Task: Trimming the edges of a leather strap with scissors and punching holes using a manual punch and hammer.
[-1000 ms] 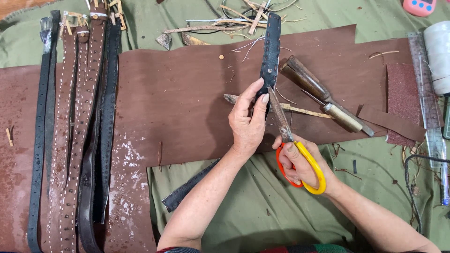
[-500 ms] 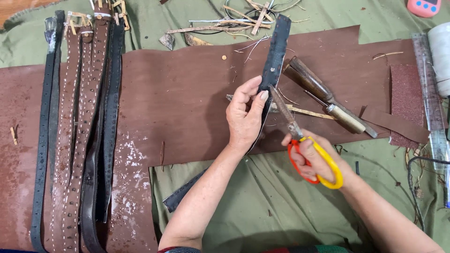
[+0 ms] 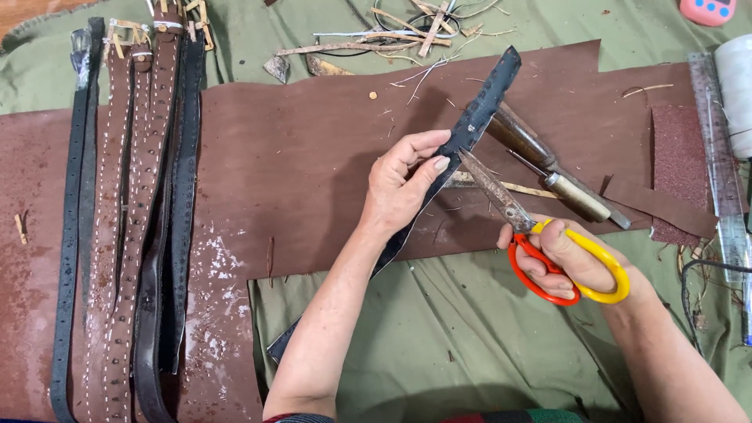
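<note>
I see my left hand (image 3: 403,188) pinching a long dark leather strap (image 3: 478,117) between thumb and fingers, holding it slanted above the brown leather sheet (image 3: 313,157); the strap's upper end points toward the top right, and its lower end runs down under my forearm onto the green cloth (image 3: 470,352) covering the desk. My right hand (image 3: 568,262) is closed through the handles of the scissors (image 3: 540,243), 1 loop red and 1 yellow, with the rusty blades nearly shut and their tip just beside the strap's edge near my left thumb. Behind the blades lie 2 wooden-handled tools (image 3: 548,164). Several belts (image 3: 133,219) lie side by side at the left.
</note>
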